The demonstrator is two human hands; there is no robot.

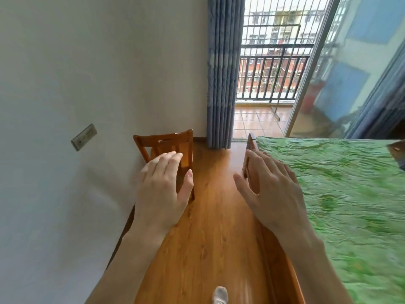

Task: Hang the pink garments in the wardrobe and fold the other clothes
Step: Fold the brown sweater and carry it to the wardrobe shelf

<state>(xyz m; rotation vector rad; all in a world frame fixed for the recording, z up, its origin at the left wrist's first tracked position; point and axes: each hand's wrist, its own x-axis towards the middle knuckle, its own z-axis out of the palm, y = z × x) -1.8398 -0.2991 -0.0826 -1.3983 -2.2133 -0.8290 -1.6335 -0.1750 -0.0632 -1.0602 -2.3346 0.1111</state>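
Of the clothes [398, 153], showed only a small brown and grey-blue bunch. Lay on top of the green bed [339, 194], at its far right side, cut off by the frame edge. Too small and blurred to tell garment kind or fold.

Passage: bare wooden floor [210, 216] is left open between chair and bed.
Left obstacle: wooden chair [166, 148] against wall.
Right obstacle: bed [350, 194] frame.

bedspread [341, 194]: mottled green, crinkled;
chair [166, 148]: orange-brown wood;
floor [210, 216]: warm wood grain;
curtain [221, 73]: grey-blue;
wall [87, 62]: white
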